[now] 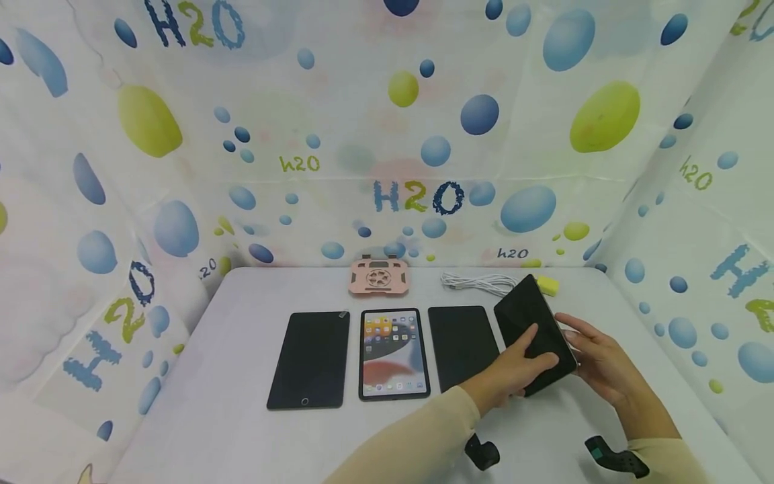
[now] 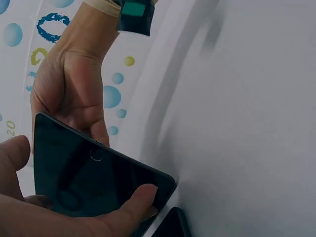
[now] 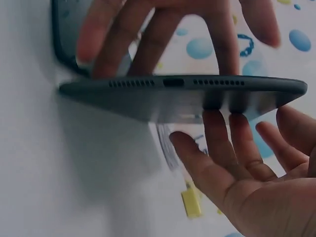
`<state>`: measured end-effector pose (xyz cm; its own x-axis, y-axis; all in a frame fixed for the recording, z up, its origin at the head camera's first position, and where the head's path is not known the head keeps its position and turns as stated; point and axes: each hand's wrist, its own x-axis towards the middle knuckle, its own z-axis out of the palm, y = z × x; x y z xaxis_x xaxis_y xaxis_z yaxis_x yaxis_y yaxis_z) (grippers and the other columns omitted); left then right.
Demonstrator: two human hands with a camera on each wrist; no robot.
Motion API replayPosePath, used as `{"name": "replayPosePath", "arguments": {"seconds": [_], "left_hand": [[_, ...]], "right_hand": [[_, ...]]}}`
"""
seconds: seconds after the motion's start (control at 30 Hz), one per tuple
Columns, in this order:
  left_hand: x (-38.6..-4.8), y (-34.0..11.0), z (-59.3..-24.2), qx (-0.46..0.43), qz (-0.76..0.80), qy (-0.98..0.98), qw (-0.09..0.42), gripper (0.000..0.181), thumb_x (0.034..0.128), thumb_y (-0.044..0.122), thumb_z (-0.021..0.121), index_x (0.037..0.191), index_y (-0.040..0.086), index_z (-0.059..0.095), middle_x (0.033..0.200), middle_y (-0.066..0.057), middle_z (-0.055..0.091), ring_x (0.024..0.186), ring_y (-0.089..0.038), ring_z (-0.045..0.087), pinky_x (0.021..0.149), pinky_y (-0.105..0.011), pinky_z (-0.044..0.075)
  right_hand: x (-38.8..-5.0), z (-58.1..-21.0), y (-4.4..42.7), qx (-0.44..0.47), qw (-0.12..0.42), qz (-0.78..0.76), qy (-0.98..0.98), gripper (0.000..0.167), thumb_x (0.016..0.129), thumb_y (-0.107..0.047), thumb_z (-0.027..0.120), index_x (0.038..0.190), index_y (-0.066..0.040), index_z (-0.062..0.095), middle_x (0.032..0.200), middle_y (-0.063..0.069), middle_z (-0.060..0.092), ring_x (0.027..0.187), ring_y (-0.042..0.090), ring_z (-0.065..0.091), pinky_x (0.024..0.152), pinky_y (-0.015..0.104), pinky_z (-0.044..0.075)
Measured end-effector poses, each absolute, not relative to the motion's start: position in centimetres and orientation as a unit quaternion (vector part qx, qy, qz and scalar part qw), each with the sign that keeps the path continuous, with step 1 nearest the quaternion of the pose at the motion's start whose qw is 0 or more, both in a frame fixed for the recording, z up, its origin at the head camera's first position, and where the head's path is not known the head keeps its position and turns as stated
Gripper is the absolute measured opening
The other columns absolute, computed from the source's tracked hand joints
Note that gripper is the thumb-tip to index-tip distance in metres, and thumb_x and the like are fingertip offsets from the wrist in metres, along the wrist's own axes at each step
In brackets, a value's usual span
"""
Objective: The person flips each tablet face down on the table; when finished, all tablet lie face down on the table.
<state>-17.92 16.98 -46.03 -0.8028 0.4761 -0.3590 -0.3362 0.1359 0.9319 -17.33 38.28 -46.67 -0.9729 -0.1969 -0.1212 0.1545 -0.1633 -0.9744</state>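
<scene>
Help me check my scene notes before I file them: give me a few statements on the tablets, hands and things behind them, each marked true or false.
1. Both the left hand and the right hand touch the tilted tablet. True.
2. Every tablet shows a lit screen. False: only the lit tablet shows app icons.
3. The lit tablet lies between two dark slabs. True.
4. The pink object lies right of the white cable. False: the pink object is to the left of the white cable, behind the lit tablet.
5. A yellow block is near the cable. True.
</scene>
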Motion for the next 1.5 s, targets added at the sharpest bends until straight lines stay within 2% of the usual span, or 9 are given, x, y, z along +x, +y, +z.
{"name": "replayPosePath", "arguments": {"seconds": [0.2,0.37,0.5,0.73,1.07,1.17,1.27,1.37,1.5], "left_hand": [[-18.1,16.4,-45.9,0.048,0.658,0.687,0.304,0.066,0.0952,0.048,0.069,0.154,0.046,0.038,0.153,-0.003,0.046,0.128,-0.028,0.055,0.101,-0.061,0.049],[-18.1,16.0,-45.8,0.057,0.652,0.696,0.296,0.066,0.0951,0.053,0.067,0.154,0.049,0.037,0.156,-0.002,0.045,0.133,-0.026,0.053,0.104,-0.057,0.048],[-18.2,15.7,-45.9,0.069,0.652,0.698,0.288,0.069,0.0939,0.057,0.066,0.155,0.050,0.034,0.157,-0.002,0.044,0.135,-0.026,0.052,0.105,-0.057,0.047],[-18.2,15.7,-46.0,0.074,0.689,0.671,0.264,0.074,0.0912,0.050,0.073,0.155,0.047,0.037,0.157,-0.006,0.044,0.129,-0.024,0.058,0.101,-0.053,0.052],[-17.7,15.5,-46.2,0.080,0.788,0.563,0.236,0.073,0.0908,0.017,0.075,0.155,0.030,0.043,0.105,-0.003,0.069,0.097,-0.018,0.071,0.086,-0.046,0.061],[-17.4,15.6,-46.1,0.077,0.807,0.541,0.224,0.073,0.0900,0.010,0.073,0.154,0.027,0.043,0.103,-0.003,0.071,0.099,-0.024,0.072,0.083,-0.045,0.061],[-17.2,15.6,-46.2,0.080,0.821,0.520,0.221,0.073,0.0894,0.002,0.068,0.154,0.025,0.043,0.108,-0.006,0.072,0.104,-0.031,0.071,0.084,-0.048,0.060],[-17.2,15.7,-46.3,0.089,0.833,0.500,0.220,0.074,0.0872,-0.003,0.063,0.153,0.025,0.044,0.118,-0.013,0.069,0.106,-0.034,0.070,0.086,-0.051,0.059],[-17.3,15.8,-46.4,0.105,0.836,0.492,0.217,0.075,0.0834,-0.009,0.058,0.149,0.027,0.051,0.120,-0.016,0.058,0.104,-0.034,0.070,0.084,-0.050,0.060]], "right_hand": [[-17.1,-47.2,36.6,-0.010,0.130,-0.758,0.639,0.040,0.111,-0.022,0.042,0.148,-0.033,0.053,0.134,-0.019,0.058,0.116,0.009,0.059,0.092,0.042,0.053],[-17.1,-47.8,35.6,-0.010,0.166,-0.724,0.669,0.054,0.112,-0.037,0.035,0.164,-0.028,0.024,0.161,0.000,0.024,0.126,0.010,0.046,0.101,0.055,0.047],[-17.1,-47.9,35.0,-0.013,0.177,-0.715,0.676,0.059,0.112,-0.041,0.032,0.165,-0.025,0.015,0.159,-0.001,0.026,0.126,0.005,0.046,0.103,0.057,0.045],[-16.9,-47.5,34.1,-0.019,0.169,-0.689,0.704,0.064,0.112,-0.041,0.032,0.165,-0.017,0.007,0.169,0.022,-0.001,0.149,0.046,0.018,0.108,0.073,0.033],[-16.1,-46.4,33.0,-0.010,0.090,-0.618,0.781,0.059,0.111,-0.036,0.042,0.163,-0.015,0.024,0.167,0.020,0.019,0.138,0.021,0.038,0.101,0.060,0.045],[-16.1,-46.3,33.1,-0.013,0.060,-0.588,0.806,0.057,0.109,-0.031,0.047,0.161,-0.013,0.030,0.162,0.017,0.033,0.131,0.012,0.048,0.099,0.059,0.048],[-16.1,-46.2,33.6,-0.015,0.037,-0.553,0.832,0.060,0.107,-0.028,0.054,0.160,-0.009,0.032,0.157,0.020,0.042,0.137,0.031,0.050,0.099,0.064,0.048],[-16.2,-46.1,34.5,-0.009,0.041,-0.529,0.848,0.068,0.104,-0.029,0.060,0.160,-0.008,0.029,0.161,0.028,0.031,0.142,0.060,0.030,0.102,0.074,0.039],[-16.4,-46.4,35.9,0.006,0.057,-0.503,0.863,0.077,0.101,-0.031,0.065,0.162,-0.008,0.023,0.164,0.032,0.017,0.138,0.065,0.031,0.104,0.073,0.038]]}}
